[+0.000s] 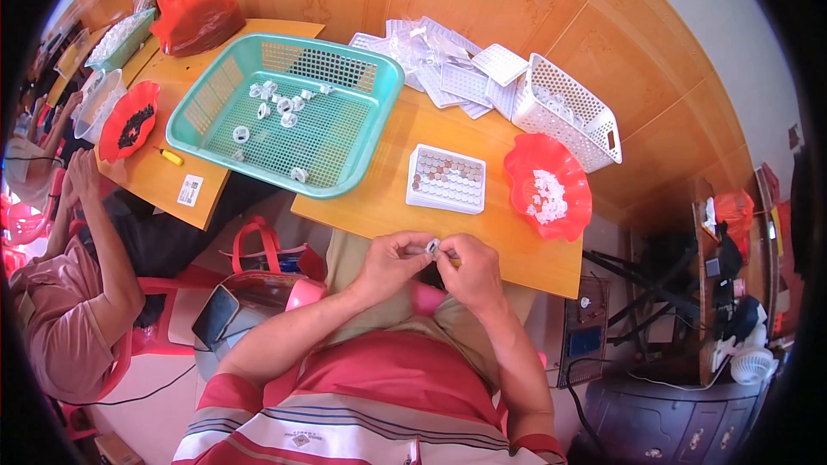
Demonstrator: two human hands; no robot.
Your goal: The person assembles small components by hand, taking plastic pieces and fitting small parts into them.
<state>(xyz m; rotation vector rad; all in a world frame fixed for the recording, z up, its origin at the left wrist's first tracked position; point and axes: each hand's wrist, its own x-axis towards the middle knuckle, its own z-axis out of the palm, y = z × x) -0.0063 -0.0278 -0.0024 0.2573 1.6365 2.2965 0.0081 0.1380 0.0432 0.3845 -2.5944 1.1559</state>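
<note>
**Both hands pinched on one tiny white part**

Your left hand [392, 260] and right hand [469, 269] meet at the desk [388, 194] edge, fingertips clamped together on one small white part [432, 246]. It's too small to tell its long axis or which way it points. At 12 o'clock from it sits one white grid tray [446, 177], at 2 o'clock one red bowl [549, 185] of white bits. At 11 o'clock one teal basket [289, 112] holds about a dozen white pieces.
</note>
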